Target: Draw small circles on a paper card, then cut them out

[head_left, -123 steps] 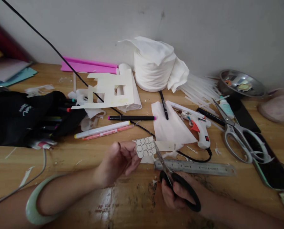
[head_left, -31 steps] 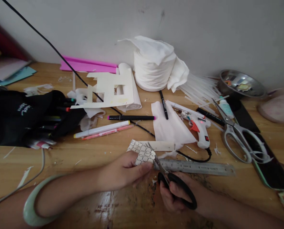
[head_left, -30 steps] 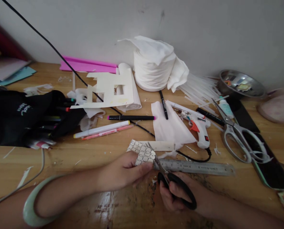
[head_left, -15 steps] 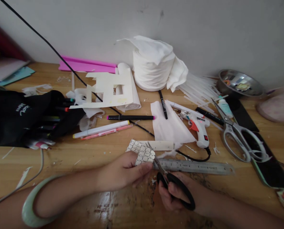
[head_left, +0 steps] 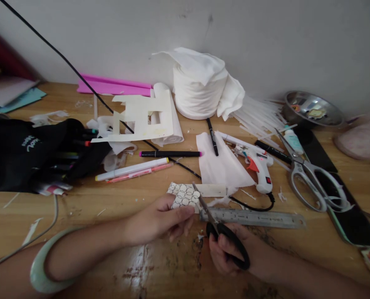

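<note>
Head view: from my remote seat I look down on a wooden table [head_left: 88,207].
Far left: a black pen case [head_left: 32,153], open, markers poking out of it.
Left wrist: a pale green bangle [head_left: 38,265] around it.
Left hand [head_left: 163,220]: thumb and fingers pinched together on the circle-patterned card [head_left: 185,196], held up over the table.
Card's place: centre of my view, between the two hands, its right edge beside the blades; I can't tell whether they touch.
Behind the card: a white cloth [head_left: 219,164] lies flat.
Right hand [head_left: 227,245]: fingers curled through the handles of the black-handled scissors [head_left: 215,224], blades pointing up and left, their gap too fine for me to judge.
Beside the scissors: a metal ruler [head_left: 256,218].
Beyond the ruler: a white glue gun [head_left: 264,166].
Far right: large grey-handled shears [head_left: 306,170].
</note>
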Demonstrator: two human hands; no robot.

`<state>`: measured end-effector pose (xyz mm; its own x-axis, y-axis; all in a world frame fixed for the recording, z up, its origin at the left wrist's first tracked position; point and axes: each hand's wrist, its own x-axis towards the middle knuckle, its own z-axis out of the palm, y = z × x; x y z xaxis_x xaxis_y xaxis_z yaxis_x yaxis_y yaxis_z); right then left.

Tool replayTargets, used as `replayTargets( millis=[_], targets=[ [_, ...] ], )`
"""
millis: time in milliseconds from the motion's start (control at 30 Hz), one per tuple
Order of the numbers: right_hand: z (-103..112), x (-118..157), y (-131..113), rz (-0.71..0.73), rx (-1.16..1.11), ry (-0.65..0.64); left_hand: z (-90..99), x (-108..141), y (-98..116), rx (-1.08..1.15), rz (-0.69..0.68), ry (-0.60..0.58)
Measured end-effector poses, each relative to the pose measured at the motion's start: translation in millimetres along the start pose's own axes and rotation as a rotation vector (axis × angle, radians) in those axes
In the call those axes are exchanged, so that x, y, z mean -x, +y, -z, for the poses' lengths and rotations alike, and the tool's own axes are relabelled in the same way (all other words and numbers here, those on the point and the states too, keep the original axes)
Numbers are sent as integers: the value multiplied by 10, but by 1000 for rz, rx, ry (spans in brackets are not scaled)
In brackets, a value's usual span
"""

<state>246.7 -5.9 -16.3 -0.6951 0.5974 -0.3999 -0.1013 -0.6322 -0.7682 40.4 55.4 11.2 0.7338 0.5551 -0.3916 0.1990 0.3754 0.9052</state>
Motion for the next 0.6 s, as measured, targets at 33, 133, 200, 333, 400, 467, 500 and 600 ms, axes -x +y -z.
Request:
replayTargets(
  millis=[33, 133, 200, 333, 400, 467, 500, 600],
  targets=[
    [4, 3, 5, 9, -18, 5, 6, 4, 2, -8, 6, -2],
    [7, 9, -1, 45, -110, -17, 22, 17, 5, -22, 3, -43],
    [-2, 16, -35, 52, -134, -46, 31, 22, 3, 3, 1, -77],
    [-32, 35, -158, -19, -3, -67, 53, 26, -15, 56, 12, -125],
    [-37, 42, -209, -53, 48, -76, 65, 28, -26, 67, 29, -137],
    [-33, 45, -233, -77, 60, -96, 76, 30, -34, 73, 36, -151],
    [-30, 46, -236, -90, 56, -106, 80, 31, -36, 74, 32, -159],
    [-24, 43, -228, -105, 38, -110, 88, 34, -37, 67, 12, -183]
  ],
)
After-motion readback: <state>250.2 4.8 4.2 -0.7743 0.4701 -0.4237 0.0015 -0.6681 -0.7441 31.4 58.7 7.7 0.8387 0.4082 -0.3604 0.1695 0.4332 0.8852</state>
